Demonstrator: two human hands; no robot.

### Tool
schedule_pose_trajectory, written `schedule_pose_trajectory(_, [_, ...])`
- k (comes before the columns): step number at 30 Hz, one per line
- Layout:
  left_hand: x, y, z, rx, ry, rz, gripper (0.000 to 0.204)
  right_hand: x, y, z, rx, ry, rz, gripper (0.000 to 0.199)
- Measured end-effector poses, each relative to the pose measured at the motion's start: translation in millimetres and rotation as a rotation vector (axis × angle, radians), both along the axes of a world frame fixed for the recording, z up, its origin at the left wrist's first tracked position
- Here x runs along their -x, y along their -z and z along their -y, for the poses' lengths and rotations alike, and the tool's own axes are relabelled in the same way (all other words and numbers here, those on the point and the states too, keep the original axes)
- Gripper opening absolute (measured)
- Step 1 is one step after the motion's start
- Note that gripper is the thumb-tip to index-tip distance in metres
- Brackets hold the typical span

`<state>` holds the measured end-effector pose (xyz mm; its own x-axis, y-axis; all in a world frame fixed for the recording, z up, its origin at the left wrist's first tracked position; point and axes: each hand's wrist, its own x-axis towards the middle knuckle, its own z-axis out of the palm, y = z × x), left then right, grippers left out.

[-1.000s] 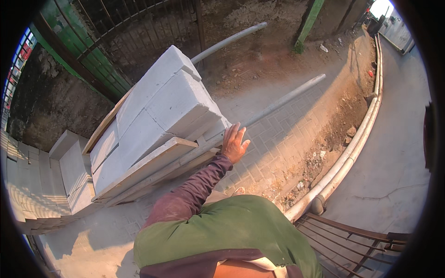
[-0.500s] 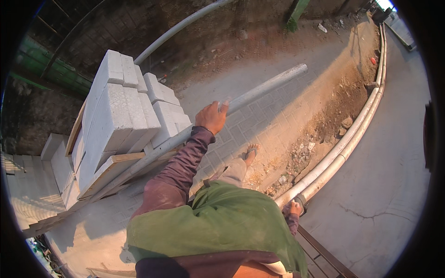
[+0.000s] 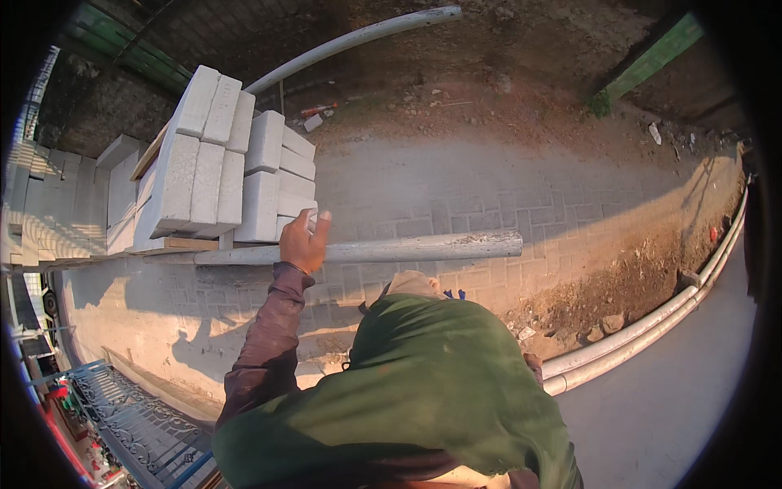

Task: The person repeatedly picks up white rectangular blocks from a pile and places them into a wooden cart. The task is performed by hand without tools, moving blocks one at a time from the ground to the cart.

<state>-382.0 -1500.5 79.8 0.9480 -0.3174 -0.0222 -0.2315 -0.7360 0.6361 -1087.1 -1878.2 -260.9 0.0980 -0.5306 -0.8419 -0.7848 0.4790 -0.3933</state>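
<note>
My left hand [image 3: 303,244] lies over a pale, worn metal shaft [image 3: 432,248], fingers curled over it and thumb pointing past its far side. The shaft runs left beside a wooden-edged platform [image 3: 187,243] stacked with white-grey building blocks [image 3: 218,189]. A second pale shaft [image 3: 358,37] sticks out at the stack's far side. Only a sliver of my right hand [image 3: 533,363] shows at the right edge of my green shirt [image 3: 440,375]; its fingers are hidden.
Two long pale pipes [image 3: 627,346] lie along a strip of dirt and rubble at right, beside concrete pavement [image 3: 652,416]. Paving bricks [image 3: 505,208] cover the ground ahead. More blocks [image 3: 69,204] stand at far left. A metal railing [image 3: 130,424] is at lower left, a green post [image 3: 652,61] at far right.
The view has turned, so the shaft now lies nearly level. My left hand sits nearer the block stack along the shaft. My right hand, earlier in view by a dark ring, is mostly covered.
</note>
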Motion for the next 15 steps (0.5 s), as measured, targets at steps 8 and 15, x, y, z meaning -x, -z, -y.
schedule_pose_trajectory(8, [9,4,40,0.057,-0.49,0.156,0.049,-335,-31,312,0.246,-0.552,0.03,0.018])
schedule_pose_trajectory(15, [25,28,35,0.093,-0.732,0.124,0.056,-452,-119,421,0.321,-0.761,0.374,0.022])
